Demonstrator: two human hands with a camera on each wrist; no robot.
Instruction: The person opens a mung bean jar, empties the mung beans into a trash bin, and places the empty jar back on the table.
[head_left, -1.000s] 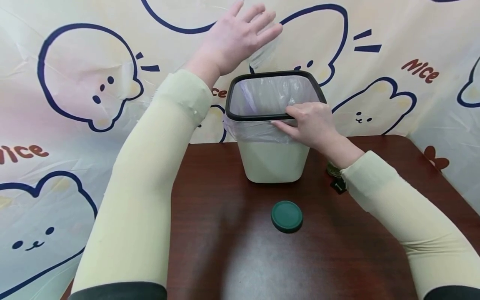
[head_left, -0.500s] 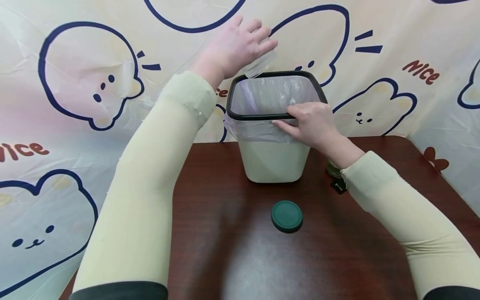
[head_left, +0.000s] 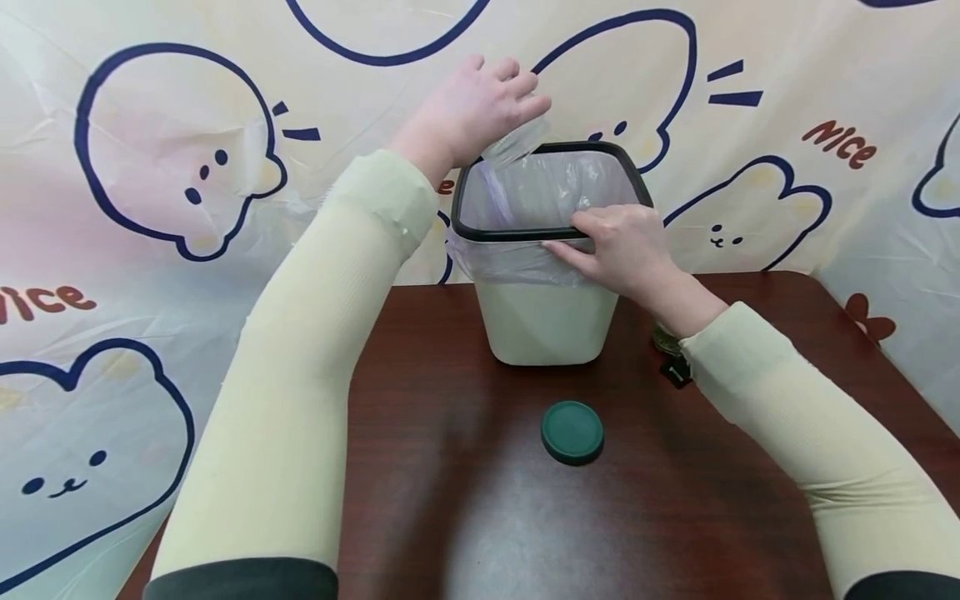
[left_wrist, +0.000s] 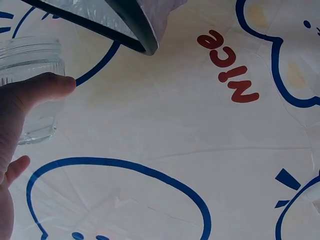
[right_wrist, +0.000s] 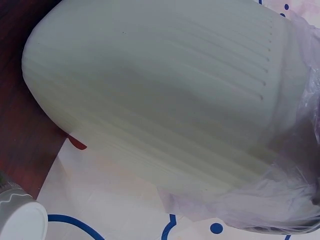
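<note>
My left hand (head_left: 480, 108) holds a clear glass jar (left_wrist: 37, 120) by its side, with the thumb across the glass. In the head view the jar is tilted, its threaded mouth over the left rear rim of the pale green trash bin (head_left: 551, 325). The hand covers much of the jar, and I see nothing inside it. My right hand (head_left: 626, 250) grips the bin's black rim (head_left: 517, 236) at the front right, thumb inside and a finger outside. A translucent bag (head_left: 502, 262) lines the bin and folds over its outside. The bin's bottom is hidden.
A round green lid (head_left: 572, 432) lies on the brown table (head_left: 480, 517) in front of the bin. Beside the right sleeve sits a partly hidden item with a black label (head_left: 677, 372). A white round-ended container (right_wrist: 25, 222) shows in the right wrist view. Behind hangs a printed sheet (head_left: 360, 125).
My left hand has come down and tipped the jar, bringing its mouth from above the bin to the left rear rim. My right hand stays on the rim.
</note>
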